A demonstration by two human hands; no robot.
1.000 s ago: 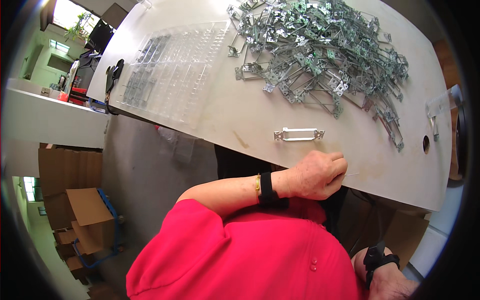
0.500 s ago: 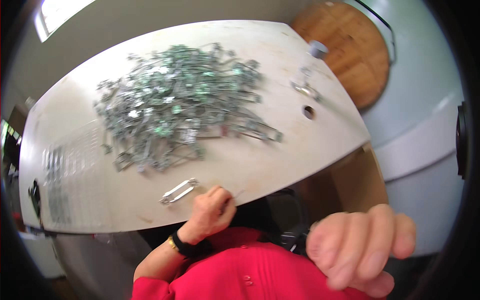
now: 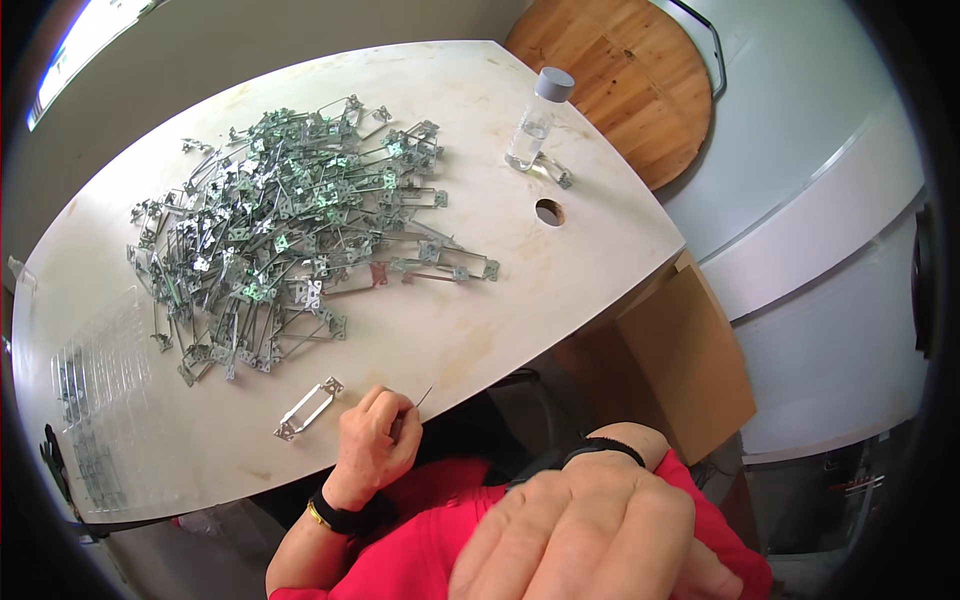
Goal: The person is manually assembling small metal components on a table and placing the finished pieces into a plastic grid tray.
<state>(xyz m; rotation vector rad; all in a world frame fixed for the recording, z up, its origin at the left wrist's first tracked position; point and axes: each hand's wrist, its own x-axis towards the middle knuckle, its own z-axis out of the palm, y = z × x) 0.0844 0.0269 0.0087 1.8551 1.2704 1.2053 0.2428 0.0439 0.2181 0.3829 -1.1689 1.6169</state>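
My left hand [image 3: 375,440] is closed at the table's front edge, fingers wrapped round a thin metal rod [image 3: 425,396] whose narrow end sticks out to the right. Just left of it lies a small silver metal bracket frame [image 3: 308,408] with two parallel bars and plates at its ends. Large and close, my right hand [image 3: 590,530] is raised above the red shirt, with its back showing and its fingers extended downward; the fingertips run out of the picture. I see nothing in it. A big tangled heap of similar metal brackets [image 3: 270,220] covers the middle of the table.
Clear plastic trays [image 3: 120,400] lie at the table's left end. A clear bottle with a grey cap [image 3: 535,125] stands at the far right, behind a round hole [image 3: 549,212] in the tabletop [image 3: 560,290]. A round wooden board [image 3: 620,80] leans beyond; a cardboard box [image 3: 680,350] sits below.
My right hand has moved left and nearer, its fingers straightening from a loose curl. The view has shifted, so the table lies further left. My left hand still holds the rod beside the bracket.
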